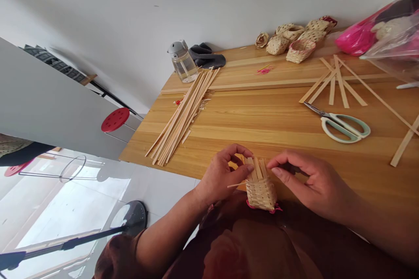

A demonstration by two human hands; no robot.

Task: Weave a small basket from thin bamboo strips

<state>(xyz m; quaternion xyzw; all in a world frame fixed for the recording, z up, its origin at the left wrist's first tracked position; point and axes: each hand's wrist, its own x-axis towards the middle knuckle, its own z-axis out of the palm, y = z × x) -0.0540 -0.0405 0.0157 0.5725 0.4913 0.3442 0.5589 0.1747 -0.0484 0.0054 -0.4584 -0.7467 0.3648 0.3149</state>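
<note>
A small woven basket (262,194) of pale wood strips is at the table's near edge, against my lap, with upright strips (260,169) rising from its top. Pink cord (276,207) shows along its lower edge. On the left, my left hand (227,170) pinches one of the upright strips between thumb and fingers. A thin strip end (236,185) sticks out leftward below that thumb. My right hand (303,178) is at the right side of the upright strips, thumb and index finger drawn close together; whatever lies between them is too small to make out.
Loose wood strips (183,117) lie in a bundle at left, near a water jug (183,63). Scissors (343,125) and more strips (337,83) lie at right. Several finished woven baskets (300,50) and a plastic bag (393,35) stand along the wall. A red stool (115,119) is beyond the left edge.
</note>
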